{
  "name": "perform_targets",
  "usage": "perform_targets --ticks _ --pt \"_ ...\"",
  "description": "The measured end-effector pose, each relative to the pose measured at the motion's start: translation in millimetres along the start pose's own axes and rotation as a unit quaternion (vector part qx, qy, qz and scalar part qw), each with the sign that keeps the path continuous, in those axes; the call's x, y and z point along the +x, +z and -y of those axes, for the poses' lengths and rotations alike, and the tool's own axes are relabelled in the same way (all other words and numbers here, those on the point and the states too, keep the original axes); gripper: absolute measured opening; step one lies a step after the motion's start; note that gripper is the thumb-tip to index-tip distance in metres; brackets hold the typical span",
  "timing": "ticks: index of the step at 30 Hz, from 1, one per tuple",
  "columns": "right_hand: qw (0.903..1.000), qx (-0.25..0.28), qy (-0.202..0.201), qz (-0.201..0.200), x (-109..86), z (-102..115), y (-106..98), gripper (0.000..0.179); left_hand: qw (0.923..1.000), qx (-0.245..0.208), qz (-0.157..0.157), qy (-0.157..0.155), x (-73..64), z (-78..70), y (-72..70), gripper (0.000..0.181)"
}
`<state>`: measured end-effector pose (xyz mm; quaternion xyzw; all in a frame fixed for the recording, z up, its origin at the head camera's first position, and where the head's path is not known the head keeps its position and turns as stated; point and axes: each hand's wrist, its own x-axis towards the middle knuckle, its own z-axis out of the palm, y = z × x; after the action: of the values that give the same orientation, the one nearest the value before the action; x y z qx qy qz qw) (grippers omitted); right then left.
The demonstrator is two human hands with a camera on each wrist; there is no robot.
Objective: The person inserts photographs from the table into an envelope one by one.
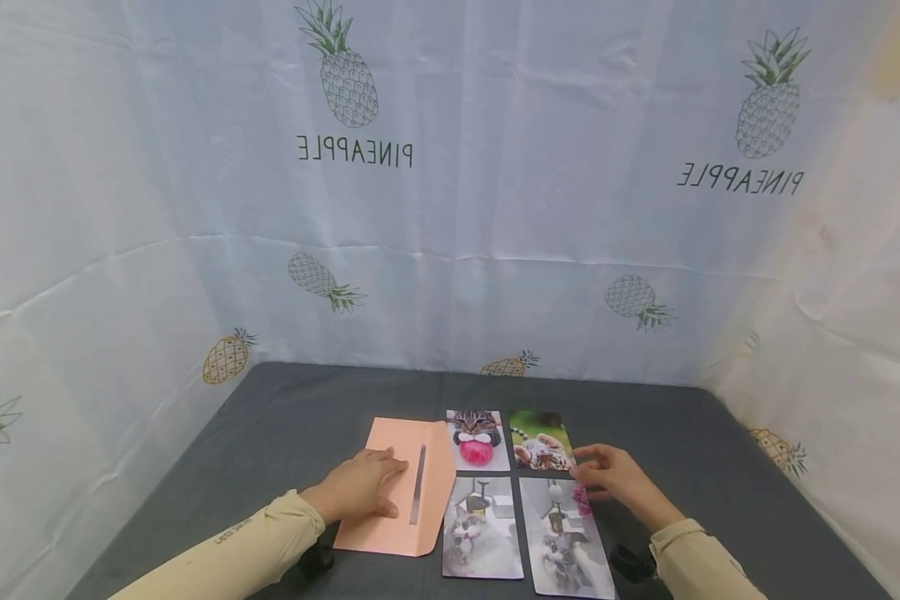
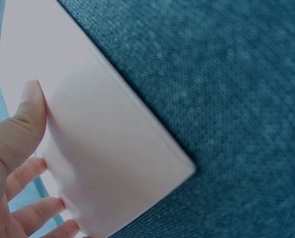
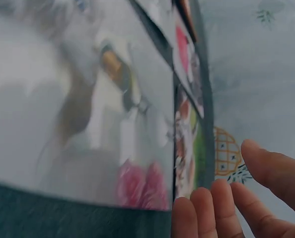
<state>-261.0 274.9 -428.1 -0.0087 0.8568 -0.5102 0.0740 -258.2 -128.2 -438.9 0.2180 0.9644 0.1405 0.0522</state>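
A peach envelope [image 1: 433, 475] with a dark slit-like strip down its front lies on the table, flap side to the right. My left hand [image 1: 362, 485] rests on it with fingers spread; the left wrist view shows the thumb [image 2: 31, 106] over its pale surface. Right of the envelope lie photo cards in two rows: a cat with a pink ball [image 1: 477, 440], a tiger cub on grass [image 1: 542, 442], and two pale cat pictures, left [image 1: 482, 529] and right [image 1: 562, 542]. My right hand [image 1: 617, 482] has its fingertips at the tiger card's lower right corner, thumb apart from the fingers.
The dark cloth-covered table [image 1: 307, 408] runs back to a white curtain [image 1: 450, 200] printed with pineapples, which also hangs along both sides. Small dark objects sit under each wrist, left [image 1: 317, 560] and right [image 1: 633, 564].
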Motion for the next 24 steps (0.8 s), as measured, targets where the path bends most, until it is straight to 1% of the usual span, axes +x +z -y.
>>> perform_targets --ticks 5,9,12,18,24 --pt "0.9992 -0.031 0.019 0.016 -3.4 -7.8 -5.7 0.045 1.0 -0.005 0.0 0.003 -0.6 -0.3 -1.0 0.069" --pt "0.9973 -0.06 0.039 0.02 -4.6 -11.7 -6.6 0.041 1.0 -0.004 0.001 0.003 -0.5 -0.2 -1.5 0.07" --pt "0.9962 -0.071 0.047 0.02 -5.2 -14.0 -5.7 0.042 1.0 0.0 0.002 0.003 -0.4 -0.5 -1.6 0.069" --pt "0.9953 -0.087 0.034 0.024 -4.4 -14.3 -2.5 0.049 1.0 0.009 0.001 -0.003 0.1 -1.2 -1.4 0.069" --pt "0.9943 -0.104 0.024 0.008 -5.8 -14.3 2.5 0.054 1.0 0.006 0.002 -0.006 0.6 -1.3 -1.0 0.069"
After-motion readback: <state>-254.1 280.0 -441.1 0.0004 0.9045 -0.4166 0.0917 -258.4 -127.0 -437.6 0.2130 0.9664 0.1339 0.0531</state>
